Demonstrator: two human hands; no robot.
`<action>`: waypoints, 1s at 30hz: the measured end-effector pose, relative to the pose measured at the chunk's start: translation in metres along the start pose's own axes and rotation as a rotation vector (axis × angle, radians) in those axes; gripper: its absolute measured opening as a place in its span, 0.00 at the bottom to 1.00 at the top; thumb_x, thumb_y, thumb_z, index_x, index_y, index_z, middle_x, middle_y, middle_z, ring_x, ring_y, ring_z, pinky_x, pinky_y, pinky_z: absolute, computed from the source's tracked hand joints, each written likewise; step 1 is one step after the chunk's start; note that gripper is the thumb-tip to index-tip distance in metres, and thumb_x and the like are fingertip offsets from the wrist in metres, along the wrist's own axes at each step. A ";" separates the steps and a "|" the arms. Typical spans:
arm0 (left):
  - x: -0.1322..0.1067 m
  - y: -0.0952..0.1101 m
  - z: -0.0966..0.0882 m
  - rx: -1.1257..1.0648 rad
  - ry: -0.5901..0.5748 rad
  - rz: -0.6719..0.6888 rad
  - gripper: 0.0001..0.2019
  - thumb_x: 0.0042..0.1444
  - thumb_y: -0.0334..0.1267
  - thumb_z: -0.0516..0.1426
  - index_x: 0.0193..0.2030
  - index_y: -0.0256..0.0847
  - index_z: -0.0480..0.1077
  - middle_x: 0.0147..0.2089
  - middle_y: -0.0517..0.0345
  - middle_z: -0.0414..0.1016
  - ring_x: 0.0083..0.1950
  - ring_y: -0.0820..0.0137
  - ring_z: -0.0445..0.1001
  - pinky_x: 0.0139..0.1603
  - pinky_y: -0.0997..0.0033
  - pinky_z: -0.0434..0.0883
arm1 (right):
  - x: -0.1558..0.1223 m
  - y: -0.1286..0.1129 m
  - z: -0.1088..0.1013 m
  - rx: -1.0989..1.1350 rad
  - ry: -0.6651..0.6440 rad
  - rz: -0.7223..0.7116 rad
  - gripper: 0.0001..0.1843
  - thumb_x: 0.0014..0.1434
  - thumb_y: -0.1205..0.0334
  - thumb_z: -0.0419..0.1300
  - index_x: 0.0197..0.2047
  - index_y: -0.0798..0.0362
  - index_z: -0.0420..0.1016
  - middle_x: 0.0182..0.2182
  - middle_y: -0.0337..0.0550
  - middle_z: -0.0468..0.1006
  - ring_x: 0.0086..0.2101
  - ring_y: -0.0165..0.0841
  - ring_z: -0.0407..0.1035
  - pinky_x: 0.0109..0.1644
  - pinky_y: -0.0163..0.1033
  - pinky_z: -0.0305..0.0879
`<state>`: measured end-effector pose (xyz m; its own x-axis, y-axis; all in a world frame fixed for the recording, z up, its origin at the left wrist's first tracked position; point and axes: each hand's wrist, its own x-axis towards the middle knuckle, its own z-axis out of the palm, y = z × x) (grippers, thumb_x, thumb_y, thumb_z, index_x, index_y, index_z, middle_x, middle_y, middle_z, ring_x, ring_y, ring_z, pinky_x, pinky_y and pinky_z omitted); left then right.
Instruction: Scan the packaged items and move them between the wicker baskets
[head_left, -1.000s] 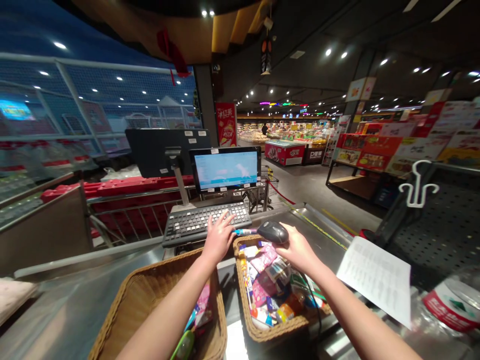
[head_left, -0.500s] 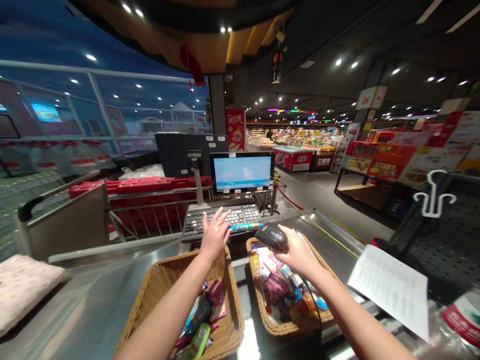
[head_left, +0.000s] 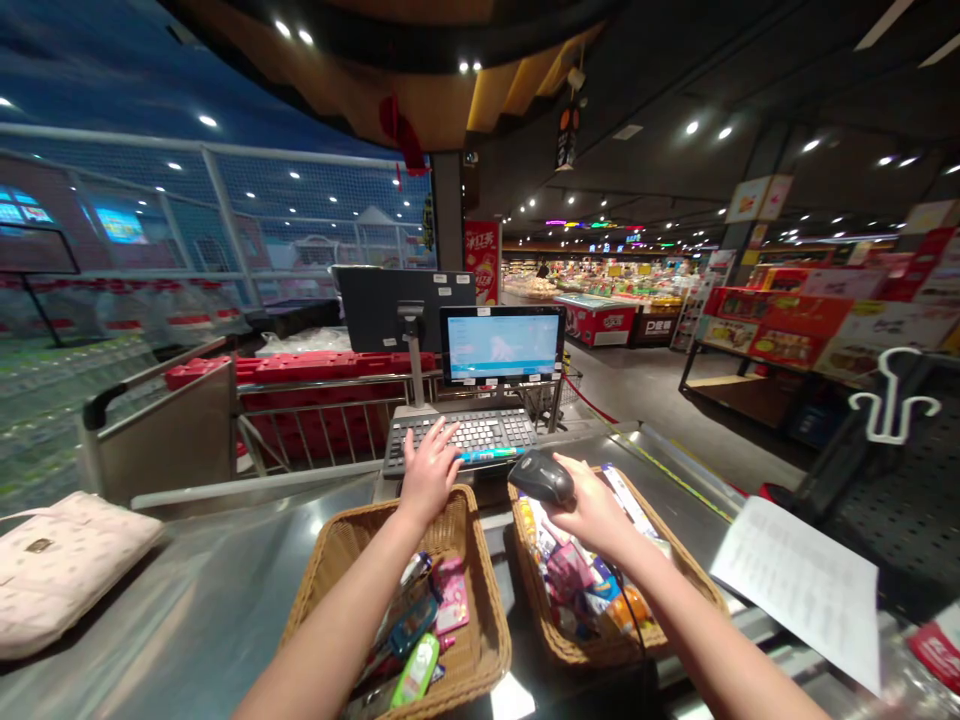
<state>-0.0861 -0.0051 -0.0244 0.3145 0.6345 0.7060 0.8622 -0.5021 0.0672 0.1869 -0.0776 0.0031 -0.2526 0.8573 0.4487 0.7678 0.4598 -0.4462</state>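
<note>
My left hand [head_left: 429, 470] reaches over the left wicker basket [head_left: 339, 556], fingers spread on the near edge of a black keyboard [head_left: 480, 435], holding nothing. My right hand [head_left: 589, 507] grips a black handheld scanner [head_left: 541, 476] above the right wicker basket [head_left: 682, 570], which is full of colourful snack packets [head_left: 574, 585]. A cable runs from the scanner back along my right forearm. A blue pen [head_left: 491, 455] lies at the keyboard's front edge. Behind the keyboard a lit screen [head_left: 501, 344] faces me.
The baskets stand on a steel checkout counter [head_left: 187, 610]. A pale pouch [head_left: 64, 565] lies far left, a printed sheet [head_left: 802, 585] at the right. A second dark monitor [head_left: 390, 305], metal railings and red carts are behind. Store aisles stretch beyond.
The view has swung left, so everything sits further right in frame. My right hand lifted the scanner slightly above the right basket. My left hand stays on the keyboard.
</note>
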 end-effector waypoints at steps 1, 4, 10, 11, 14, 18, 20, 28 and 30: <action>-0.001 -0.001 -0.001 -0.002 -0.002 -0.004 0.06 0.61 0.35 0.53 0.36 0.44 0.72 0.64 0.52 0.68 0.69 0.55 0.56 0.67 0.32 0.41 | 0.001 -0.001 0.001 0.001 -0.001 0.000 0.22 0.49 0.65 0.59 0.50 0.52 0.74 0.51 0.48 0.76 0.56 0.45 0.66 0.62 0.52 0.60; -0.005 -0.004 -0.005 -0.005 0.000 -0.018 0.07 0.61 0.35 0.53 0.36 0.44 0.72 0.63 0.52 0.68 0.69 0.55 0.57 0.67 0.31 0.41 | 0.002 -0.001 0.006 -0.006 0.003 -0.008 0.22 0.48 0.65 0.59 0.49 0.52 0.74 0.50 0.49 0.76 0.56 0.46 0.65 0.62 0.53 0.59; -0.014 -0.013 -0.015 0.006 0.001 -0.049 0.07 0.61 0.36 0.52 0.36 0.44 0.72 0.63 0.52 0.68 0.69 0.56 0.58 0.67 0.32 0.41 | 0.008 -0.009 0.013 0.032 0.013 -0.063 0.21 0.49 0.64 0.59 0.48 0.54 0.75 0.51 0.50 0.75 0.56 0.46 0.65 0.62 0.52 0.59; -0.015 -0.014 -0.017 0.011 0.000 -0.055 0.07 0.61 0.36 0.52 0.36 0.44 0.72 0.63 0.53 0.68 0.69 0.56 0.58 0.67 0.32 0.41 | 0.009 -0.011 0.013 0.039 0.014 -0.075 0.20 0.49 0.65 0.59 0.47 0.54 0.75 0.50 0.50 0.76 0.55 0.45 0.65 0.61 0.51 0.59; -0.020 -0.020 -0.022 0.030 -0.006 -0.071 0.07 0.61 0.36 0.53 0.35 0.44 0.72 0.63 0.54 0.68 0.69 0.56 0.57 0.67 0.31 0.42 | 0.013 -0.017 0.015 0.038 0.016 -0.092 0.18 0.49 0.65 0.59 0.45 0.53 0.76 0.50 0.49 0.76 0.54 0.44 0.66 0.59 0.49 0.61; -0.029 -0.029 -0.027 0.048 -0.004 -0.086 0.07 0.61 0.35 0.53 0.36 0.44 0.72 0.63 0.54 0.68 0.69 0.56 0.57 0.67 0.31 0.42 | 0.018 -0.023 0.020 0.027 -0.002 -0.093 0.17 0.49 0.65 0.60 0.44 0.54 0.76 0.49 0.49 0.76 0.54 0.45 0.65 0.59 0.50 0.61; -0.033 -0.034 -0.030 0.055 -0.003 -0.093 0.06 0.61 0.35 0.53 0.36 0.44 0.72 0.63 0.52 0.68 0.69 0.56 0.57 0.67 0.31 0.42 | 0.019 -0.025 0.024 0.033 -0.002 -0.107 0.17 0.50 0.64 0.59 0.45 0.54 0.76 0.49 0.49 0.76 0.55 0.45 0.65 0.60 0.50 0.60; -0.059 -0.048 -0.040 0.080 -0.024 -0.135 0.06 0.60 0.35 0.53 0.36 0.44 0.72 0.63 0.52 0.68 0.68 0.54 0.58 0.66 0.29 0.43 | 0.024 -0.040 0.037 0.053 -0.042 -0.135 0.17 0.50 0.64 0.60 0.46 0.52 0.75 0.50 0.48 0.75 0.56 0.46 0.63 0.61 0.52 0.56; -0.066 -0.052 -0.042 0.085 -0.033 -0.149 0.06 0.60 0.35 0.53 0.36 0.45 0.72 0.63 0.52 0.68 0.68 0.55 0.59 0.66 0.30 0.43 | 0.025 -0.044 0.040 0.063 -0.053 -0.133 0.17 0.50 0.64 0.60 0.46 0.52 0.76 0.51 0.48 0.75 0.56 0.46 0.64 0.61 0.52 0.57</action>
<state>-0.1681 -0.0459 -0.0452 0.1921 0.7178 0.6692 0.9304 -0.3500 0.1084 0.1232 -0.0670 0.0028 -0.3817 0.7982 0.4660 0.6877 0.5821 -0.4339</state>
